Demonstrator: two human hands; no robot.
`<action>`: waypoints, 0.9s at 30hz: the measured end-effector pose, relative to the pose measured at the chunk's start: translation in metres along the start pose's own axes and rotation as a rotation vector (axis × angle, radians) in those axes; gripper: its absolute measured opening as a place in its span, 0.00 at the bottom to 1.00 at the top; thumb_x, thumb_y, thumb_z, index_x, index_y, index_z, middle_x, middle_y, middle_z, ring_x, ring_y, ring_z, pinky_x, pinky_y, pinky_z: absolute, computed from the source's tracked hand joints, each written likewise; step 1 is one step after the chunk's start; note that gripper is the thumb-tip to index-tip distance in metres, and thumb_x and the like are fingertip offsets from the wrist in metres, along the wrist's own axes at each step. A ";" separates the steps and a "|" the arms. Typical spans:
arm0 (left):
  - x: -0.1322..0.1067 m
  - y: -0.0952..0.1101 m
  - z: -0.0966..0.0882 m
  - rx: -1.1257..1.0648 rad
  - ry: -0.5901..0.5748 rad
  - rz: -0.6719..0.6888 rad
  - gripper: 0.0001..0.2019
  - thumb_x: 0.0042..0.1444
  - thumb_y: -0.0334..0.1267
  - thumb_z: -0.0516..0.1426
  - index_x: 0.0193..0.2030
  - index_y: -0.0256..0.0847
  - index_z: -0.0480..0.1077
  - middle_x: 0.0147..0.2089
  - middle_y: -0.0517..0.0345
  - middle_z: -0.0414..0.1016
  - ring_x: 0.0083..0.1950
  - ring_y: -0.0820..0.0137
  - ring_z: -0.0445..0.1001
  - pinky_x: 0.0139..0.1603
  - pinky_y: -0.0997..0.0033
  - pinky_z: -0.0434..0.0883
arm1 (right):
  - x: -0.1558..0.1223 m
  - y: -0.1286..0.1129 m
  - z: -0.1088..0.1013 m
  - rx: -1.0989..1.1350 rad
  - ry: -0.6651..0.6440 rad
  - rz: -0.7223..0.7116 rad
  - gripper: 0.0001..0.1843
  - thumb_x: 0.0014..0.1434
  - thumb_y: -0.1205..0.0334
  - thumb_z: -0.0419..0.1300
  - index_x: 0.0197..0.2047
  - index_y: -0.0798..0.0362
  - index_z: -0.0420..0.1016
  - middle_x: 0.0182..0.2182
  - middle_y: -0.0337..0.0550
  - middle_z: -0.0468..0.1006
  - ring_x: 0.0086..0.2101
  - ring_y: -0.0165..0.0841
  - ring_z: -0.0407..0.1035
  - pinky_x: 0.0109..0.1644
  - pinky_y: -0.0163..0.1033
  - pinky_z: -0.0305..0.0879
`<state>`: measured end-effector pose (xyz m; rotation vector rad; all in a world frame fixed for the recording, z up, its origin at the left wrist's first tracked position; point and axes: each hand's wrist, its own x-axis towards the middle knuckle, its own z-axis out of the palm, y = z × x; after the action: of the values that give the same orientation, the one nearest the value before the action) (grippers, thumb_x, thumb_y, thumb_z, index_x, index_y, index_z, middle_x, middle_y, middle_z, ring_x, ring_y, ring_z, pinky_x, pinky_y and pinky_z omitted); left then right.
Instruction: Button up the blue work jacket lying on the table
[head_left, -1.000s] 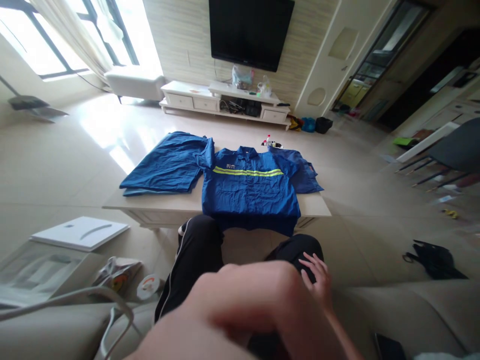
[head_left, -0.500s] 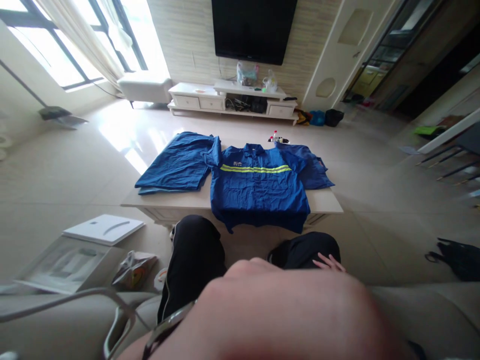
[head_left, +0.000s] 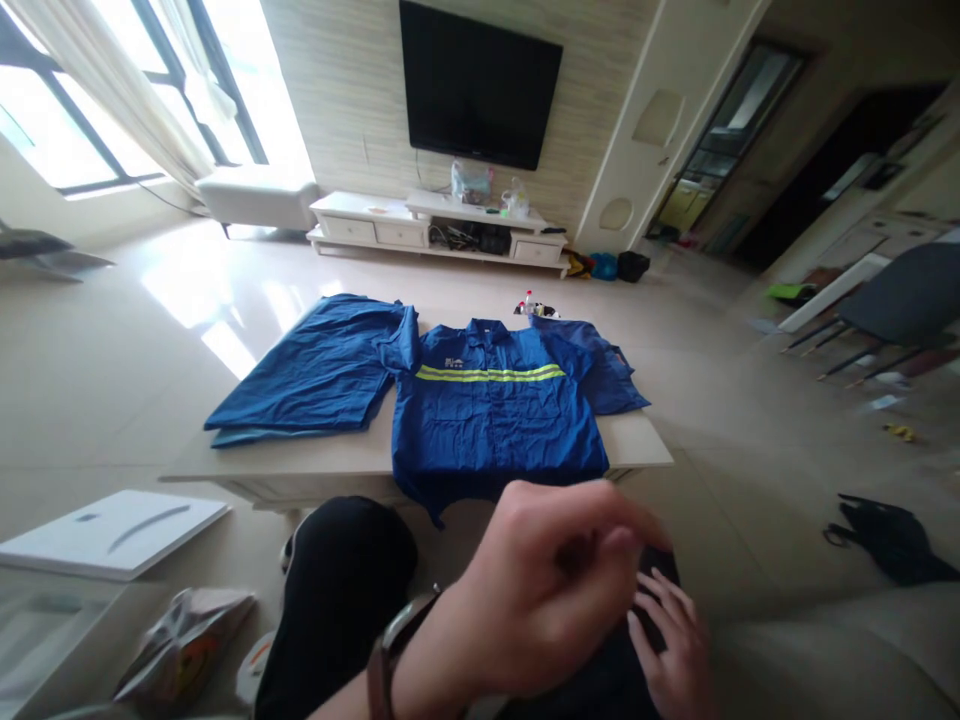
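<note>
My left hand [head_left: 540, 600] hovers blurred in the foreground over my lap, a band on its wrist and its fingers curled inward with nothing seen in them. My right hand [head_left: 671, 645] lies on my right knee with the fingers apart. Ahead of my knees, a blue work jacket [head_left: 487, 420] with a yellow reflective stripe lies spread on a low cream table [head_left: 300, 465], its hem hanging over the near edge. Blue trousers [head_left: 315, 375] lie flat to its left. Another blue garment [head_left: 607, 365] lies at its right. Neither hand touches the clothes.
I sit on a beige sofa [head_left: 840, 650]. A white board [head_left: 112, 520] and a snack bag [head_left: 184, 640] lie at the lower left. A black bag [head_left: 885, 540] is on the floor at the right. Small bottles [head_left: 532, 308] stand at the table's far edge. Beyond are a TV cabinet [head_left: 390, 225] and a chair [head_left: 900, 300].
My left arm has drawn back from the lens, so the hand and wrist now show. My right hand has stayed on the knee. The view has tilted slightly downward.
</note>
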<state>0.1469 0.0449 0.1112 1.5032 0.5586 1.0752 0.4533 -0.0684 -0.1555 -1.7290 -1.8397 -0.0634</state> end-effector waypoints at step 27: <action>0.116 -0.302 -0.215 1.165 -0.353 -0.672 0.23 0.57 0.39 0.58 0.61 0.43 0.70 0.58 0.44 0.72 0.60 0.52 0.72 0.57 0.54 0.75 | 0.323 -0.068 0.221 0.143 -0.759 0.181 0.10 0.61 0.59 0.58 0.45 0.49 0.76 0.39 0.40 0.78 0.40 0.32 0.71 0.45 0.36 0.63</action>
<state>0.0825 0.3230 -0.1525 2.1461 1.4366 -0.1509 0.3159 0.3046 -0.1647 -1.9575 -2.0947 0.8841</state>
